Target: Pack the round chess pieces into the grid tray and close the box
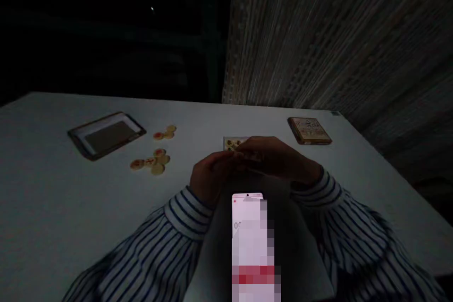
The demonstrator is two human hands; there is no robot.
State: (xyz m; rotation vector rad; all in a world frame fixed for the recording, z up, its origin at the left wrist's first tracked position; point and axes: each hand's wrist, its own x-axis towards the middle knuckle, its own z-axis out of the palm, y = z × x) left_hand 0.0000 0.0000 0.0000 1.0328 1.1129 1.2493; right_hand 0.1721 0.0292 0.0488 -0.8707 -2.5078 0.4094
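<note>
My left hand [211, 175] and my right hand [279, 158] meet at the middle of the white table [53, 207], fingers curled toward each other. The dim light hides whether they hold anything. Just behind them lies a small pale card or board [232, 143] with printed marks, partly covered by my right hand. Both arms wear striped sleeves. A phone [252, 240] with a lit screen stands upright in front of the hands, close to me.
Round wooden discs with red marks lie in two clusters left of the hands, one near [152, 162] and one farther [164, 133]. A dark flat tray [106, 135] sits at far left. A brown box [309, 130] rests at far right. A curtain [336, 37] hangs behind.
</note>
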